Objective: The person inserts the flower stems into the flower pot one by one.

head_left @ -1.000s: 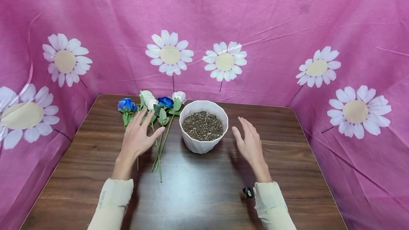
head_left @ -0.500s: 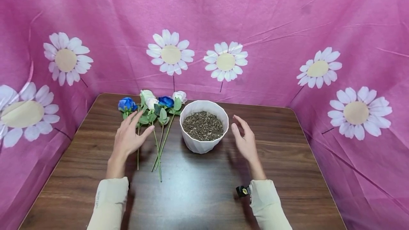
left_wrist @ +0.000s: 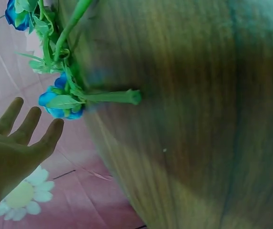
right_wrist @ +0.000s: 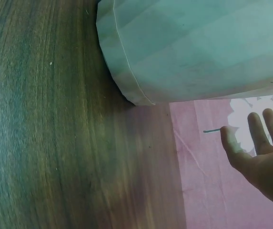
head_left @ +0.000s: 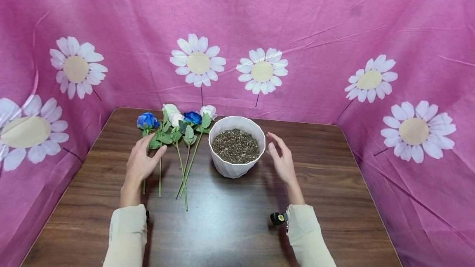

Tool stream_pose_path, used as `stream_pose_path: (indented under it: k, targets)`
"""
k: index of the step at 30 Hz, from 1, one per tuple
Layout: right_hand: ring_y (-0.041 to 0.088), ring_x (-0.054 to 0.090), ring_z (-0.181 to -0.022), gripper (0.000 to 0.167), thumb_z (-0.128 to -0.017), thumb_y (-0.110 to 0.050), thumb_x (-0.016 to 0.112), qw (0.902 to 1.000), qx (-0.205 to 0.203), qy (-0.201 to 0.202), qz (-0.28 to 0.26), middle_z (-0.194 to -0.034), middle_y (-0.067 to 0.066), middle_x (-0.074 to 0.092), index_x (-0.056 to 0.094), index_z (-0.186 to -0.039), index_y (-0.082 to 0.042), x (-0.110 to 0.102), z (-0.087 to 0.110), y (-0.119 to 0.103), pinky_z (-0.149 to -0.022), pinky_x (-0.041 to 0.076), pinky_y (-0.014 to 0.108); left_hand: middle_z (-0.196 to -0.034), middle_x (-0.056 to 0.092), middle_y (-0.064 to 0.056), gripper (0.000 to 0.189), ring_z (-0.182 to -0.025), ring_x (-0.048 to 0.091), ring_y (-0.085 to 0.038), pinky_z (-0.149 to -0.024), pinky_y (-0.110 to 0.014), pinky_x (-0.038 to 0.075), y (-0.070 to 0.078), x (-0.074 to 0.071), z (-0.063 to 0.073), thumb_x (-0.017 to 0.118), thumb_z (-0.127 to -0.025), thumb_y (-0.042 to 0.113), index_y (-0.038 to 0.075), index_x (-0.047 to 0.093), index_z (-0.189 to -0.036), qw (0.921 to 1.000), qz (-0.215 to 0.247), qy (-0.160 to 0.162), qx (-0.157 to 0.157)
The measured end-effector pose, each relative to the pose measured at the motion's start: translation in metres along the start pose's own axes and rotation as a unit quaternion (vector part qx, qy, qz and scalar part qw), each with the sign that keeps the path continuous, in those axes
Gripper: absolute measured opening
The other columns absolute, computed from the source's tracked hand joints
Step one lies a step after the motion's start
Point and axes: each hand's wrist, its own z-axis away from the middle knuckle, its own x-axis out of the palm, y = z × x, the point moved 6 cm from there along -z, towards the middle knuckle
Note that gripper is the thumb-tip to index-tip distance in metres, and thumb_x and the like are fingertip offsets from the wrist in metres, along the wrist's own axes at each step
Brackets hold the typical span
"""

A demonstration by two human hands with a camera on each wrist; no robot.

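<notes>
My left hand (head_left: 140, 163) hovers over the stem of the leftmost blue rose (head_left: 147, 121), fingers spread and holding nothing. In the left wrist view that hand (left_wrist: 17, 143) shows loosely extended fingers beside a blue flower head (left_wrist: 62, 100). Several roses lie in a bunch left of the pot: a second blue rose (head_left: 192, 117), a white rose (head_left: 208, 112) and other pale ones, their green stems (head_left: 184, 180) crossing. Just right of the white faceted pot (head_left: 231, 169), full of dark soil (head_left: 236, 146), is my right hand (head_left: 283, 164), relaxed and grasping nothing; a gap shows in the right wrist view.
A brown wooden table (head_left: 230, 234) carries everything. Pink cloth (head_left: 315, 19) printed with white daisies hangs behind it and along both sides. A small black device (head_left: 278, 218) sits at my right wrist.
My left hand has moved left and slightly toward me, from above the bunch to the leftmost blue rose. My right hand has shifted a little left, closer to the pot.
</notes>
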Motion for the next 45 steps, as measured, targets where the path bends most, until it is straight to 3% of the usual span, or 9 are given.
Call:
stream_pose_path:
  k: [10, 15, 19, 24, 27, 32, 38, 45]
  targets:
    - [0.019, 0.057, -0.121, 0.043, -0.105, -0.005, 0.046, 0.997, 0.007, -0.021, -0.074, -0.141, 0.036, 0.047, 0.043, -0.144, 0.013, 0.005, 0.0, 0.008, -0.095, 0.057, 0.03, -0.156, 0.031, -0.029, 0.076, -0.142, 0.031, -0.049, -0.114, -0.066, 0.028, -0.021, 0.003, 0.001, 0.057, -0.1, 0.054, 0.008, 0.036, -0.156, 0.9933, 0.042, -0.008, -0.107]
    - [0.019, 0.057, -0.121, 0.043, -0.107, -0.005, 0.043, 0.9918, 0.013, -0.033, -0.123, -0.143, 0.038, 0.043, 0.04, -0.144, 0.015, 0.009, -0.002, 0.014, -0.097, 0.056, 0.032, -0.152, 0.034, -0.032, 0.075, -0.138, 0.035, -0.05, -0.112, -0.065, 0.03, -0.033, 0.008, 0.002, 0.054, -0.101, 0.053, 0.008, 0.033, -0.157, 0.9866, 0.084, -0.006, -0.14]
    - [0.021, 0.054, -0.125, 0.049, -0.107, -0.017, 0.047, 0.9875, 0.002, -0.049, -0.15, -0.144, 0.035, 0.042, 0.041, -0.144, 0.015, 0.011, -0.004, 0.02, -0.096, 0.057, 0.036, -0.147, 0.04, -0.032, 0.069, -0.133, 0.041, -0.048, -0.111, -0.061, 0.034, -0.041, 0.011, 0.001, 0.057, -0.103, 0.042, 0.004, 0.034, -0.156, 0.9807, 0.117, 0.018, -0.155]
    - [0.025, 0.053, -0.127, 0.049, -0.107, -0.023, 0.05, 0.9832, -0.031, -0.069, -0.166, -0.145, 0.025, 0.047, 0.045, -0.147, 0.005, 0.009, -0.008, 0.039, -0.095, 0.058, 0.041, -0.136, 0.052, -0.031, 0.065, -0.124, 0.054, -0.046, -0.107, -0.056, 0.042, -0.049, 0.01, 0.001, 0.063, -0.098, 0.023, -0.001, 0.037, -0.152, 0.9748, 0.112, 0.04, -0.189]
    - [0.025, 0.055, -0.124, 0.047, -0.107, -0.021, 0.049, 0.9805, -0.035, -0.077, -0.178, -0.144, 0.019, 0.049, 0.046, -0.149, 0.0, 0.008, -0.008, 0.044, -0.092, 0.059, 0.04, -0.131, 0.058, -0.03, 0.06, -0.122, 0.056, -0.046, -0.105, -0.055, 0.042, -0.052, 0.009, 0.002, 0.065, -0.095, 0.021, -0.002, 0.043, -0.147, 0.9737, 0.089, 0.034, -0.207]
    - [0.028, 0.055, -0.12, 0.053, -0.104, -0.017, 0.052, 0.9763, -0.009, -0.066, -0.206, -0.142, 0.029, 0.045, 0.039, -0.148, 0.01, 0.014, -0.006, 0.026, -0.09, 0.059, 0.035, -0.125, 0.064, -0.027, 0.051, -0.121, 0.053, -0.05, -0.1, -0.058, 0.042, -0.054, 0.007, 0.004, 0.067, -0.094, 0.021, -0.003, 0.052, -0.137, 0.9768, 0.046, 0.0, -0.209]
    - [0.028, 0.055, -0.119, 0.049, -0.103, 0.002, 0.043, 0.9749, 0.046, -0.046, -0.213, -0.145, 0.035, 0.039, 0.032, -0.15, 0.013, 0.018, -0.006, 0.022, -0.09, 0.058, 0.032, -0.12, 0.066, -0.025, 0.049, -0.116, 0.056, -0.049, -0.095, -0.057, 0.044, -0.055, 0.004, 0.003, 0.071, -0.091, 0.023, -0.006, 0.059, -0.13, 0.9755, 0.028, -0.024, -0.217]
    - [0.029, 0.054, -0.12, 0.053, -0.103, -0.006, 0.05, 0.9753, 0.032, -0.061, -0.21, -0.143, 0.03, 0.043, 0.033, -0.15, 0.011, 0.018, -0.007, 0.028, -0.091, 0.058, 0.034, -0.121, 0.067, -0.025, 0.039, -0.11, 0.06, -0.048, -0.089, -0.054, 0.051, -0.058, 0.003, 0.0, 0.065, -0.094, 0.018, -0.006, 0.064, -0.126, 0.9768, 0.02, -0.043, -0.209]
